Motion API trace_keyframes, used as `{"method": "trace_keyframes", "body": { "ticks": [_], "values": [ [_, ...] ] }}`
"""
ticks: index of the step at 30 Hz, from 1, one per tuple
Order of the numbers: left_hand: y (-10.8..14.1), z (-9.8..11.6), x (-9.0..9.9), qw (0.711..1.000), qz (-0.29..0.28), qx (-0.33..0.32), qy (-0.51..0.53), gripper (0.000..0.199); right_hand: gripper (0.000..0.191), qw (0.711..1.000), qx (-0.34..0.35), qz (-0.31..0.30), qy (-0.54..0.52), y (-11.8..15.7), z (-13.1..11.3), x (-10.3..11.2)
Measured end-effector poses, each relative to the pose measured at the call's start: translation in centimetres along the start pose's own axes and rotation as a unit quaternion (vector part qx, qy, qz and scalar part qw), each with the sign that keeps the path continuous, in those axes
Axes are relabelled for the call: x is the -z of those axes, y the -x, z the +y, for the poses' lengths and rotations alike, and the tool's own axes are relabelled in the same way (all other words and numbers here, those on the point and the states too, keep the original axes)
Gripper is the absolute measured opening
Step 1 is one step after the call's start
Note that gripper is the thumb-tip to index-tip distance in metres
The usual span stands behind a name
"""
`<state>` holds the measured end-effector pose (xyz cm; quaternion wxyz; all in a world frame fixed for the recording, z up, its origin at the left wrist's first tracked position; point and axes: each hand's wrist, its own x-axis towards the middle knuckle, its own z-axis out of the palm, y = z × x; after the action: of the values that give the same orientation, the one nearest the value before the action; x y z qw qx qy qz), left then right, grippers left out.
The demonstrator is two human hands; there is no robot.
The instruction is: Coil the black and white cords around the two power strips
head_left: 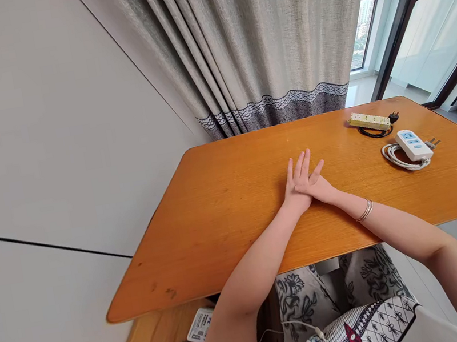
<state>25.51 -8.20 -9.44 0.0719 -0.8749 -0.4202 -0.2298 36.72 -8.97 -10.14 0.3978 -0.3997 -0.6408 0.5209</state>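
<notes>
My left hand [296, 190] rests on the orange-brown wooden table [215, 196], fingers stretched out and pointing away from me. Over its back lies my right hand [319, 186], crossing from the right, with some of its fingers hidden against the left hand. A thin bracelet circles the right wrist. Neither hand shows any object in it. Both forearms reach in over the table's near edge.
At the right of the table lie a yellowish power strip [370, 121] with a coiled black cord and a white power strip [414, 145] with a coiled white cord. A grey curtain [266, 26] hangs behind; a pale wall [51, 118] stands left.
</notes>
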Motion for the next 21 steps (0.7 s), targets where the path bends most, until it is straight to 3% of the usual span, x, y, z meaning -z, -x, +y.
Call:
{"method": "trace_keyframes", "body": {
  "ticks": [2,10,16,21],
  "values": [
    [0.1,0.2,0.4,1.0,0.0,-0.002,0.003,0.059,0.044,1.0,0.0,0.017,-0.003,0.0,0.1,-0.2],
    [0.3,0.3,0.6,1.0,0.008,0.002,0.025,0.068,0.068,0.995,-0.039,0.095,-0.008,0.3,-0.4,0.0],
    [0.2,0.2,0.7,1.0,0.003,-0.006,0.019,0.064,0.07,0.997,-0.019,0.069,-0.011,0.6,-1.0,0.3],
    [0.2,0.5,0.9,0.999,0.012,-0.015,0.028,0.07,0.07,0.995,-0.011,0.062,-0.072,0.4,-1.5,1.0]
  ]
}}
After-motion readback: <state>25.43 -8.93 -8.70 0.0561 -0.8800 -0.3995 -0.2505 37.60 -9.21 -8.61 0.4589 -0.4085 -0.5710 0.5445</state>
